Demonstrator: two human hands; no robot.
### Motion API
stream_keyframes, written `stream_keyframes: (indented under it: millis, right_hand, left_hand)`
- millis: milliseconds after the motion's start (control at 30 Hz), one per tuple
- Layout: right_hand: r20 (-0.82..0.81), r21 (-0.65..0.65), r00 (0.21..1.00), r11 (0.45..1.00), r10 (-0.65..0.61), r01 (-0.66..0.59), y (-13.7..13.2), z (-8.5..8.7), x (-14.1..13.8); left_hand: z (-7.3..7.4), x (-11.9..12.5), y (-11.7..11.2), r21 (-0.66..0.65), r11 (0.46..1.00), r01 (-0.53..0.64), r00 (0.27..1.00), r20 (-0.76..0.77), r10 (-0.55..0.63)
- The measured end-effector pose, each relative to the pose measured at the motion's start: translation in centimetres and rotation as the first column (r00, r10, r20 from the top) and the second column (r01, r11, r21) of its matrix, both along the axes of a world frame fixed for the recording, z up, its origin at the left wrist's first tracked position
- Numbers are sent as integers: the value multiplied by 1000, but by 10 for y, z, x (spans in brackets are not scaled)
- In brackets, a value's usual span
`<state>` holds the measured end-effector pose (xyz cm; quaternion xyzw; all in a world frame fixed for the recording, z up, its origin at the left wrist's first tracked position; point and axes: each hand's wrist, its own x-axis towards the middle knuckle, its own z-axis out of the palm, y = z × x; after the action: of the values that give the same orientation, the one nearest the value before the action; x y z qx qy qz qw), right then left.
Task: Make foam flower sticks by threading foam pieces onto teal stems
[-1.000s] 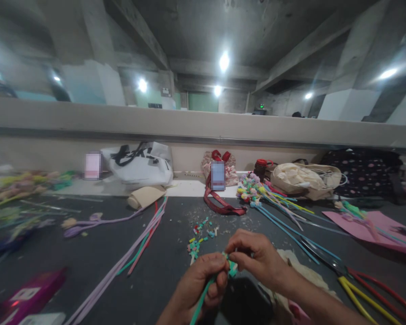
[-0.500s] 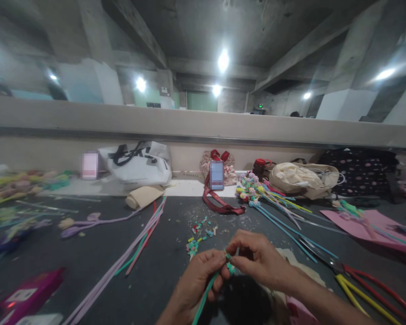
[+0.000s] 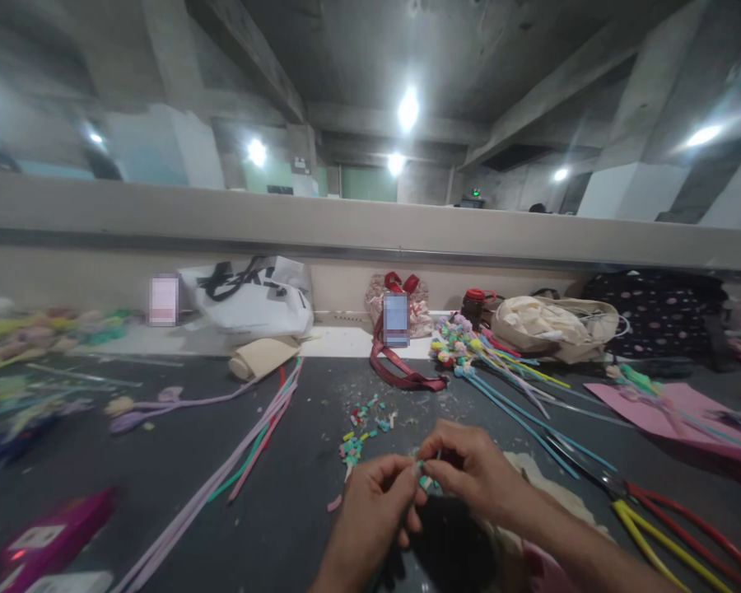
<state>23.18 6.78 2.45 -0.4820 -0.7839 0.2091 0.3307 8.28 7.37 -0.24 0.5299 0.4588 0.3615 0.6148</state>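
Left grip [image 3: 370,512] pinches a small green piece [image 3: 421,466].

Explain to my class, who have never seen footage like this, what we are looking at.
There is no machine: these are one person's bare left hand and right hand. Every picture comes from one camera worn on that person's head, looking forward and down. The left fingertips pinch a small green piece, mostly hidden; the right fingers meet there, their grip unclear. On the dark table lie coloured bits, lilac strips, a tool with red and yellow handles and a pink sheet. Behind stands a white bag.
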Motion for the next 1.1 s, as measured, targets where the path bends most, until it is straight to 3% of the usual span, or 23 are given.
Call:
stream_keyframes:
  millis: [233,433,767,1100]
  right_hand:
    - [32,-16,999,999,-37,38,-1,-2,-2]
    - [51,11,997,999,-54,53,1,-6,-5]
    - [44,74,995,994,-89,86,1,-12,-11]
    - [33,267,994,960,-100,88,0,-22,-20]
  left_hand:
    - [-7,-2,-3,221,975,-13,971,-230,65]
    - [-2,-3,-4,325,946,2,950,-296,100]
    - [-6,-4,-4,330,942,-61,933,-315,171]
    - [-10,-5,-2,251,961,-121,955,-234,181]
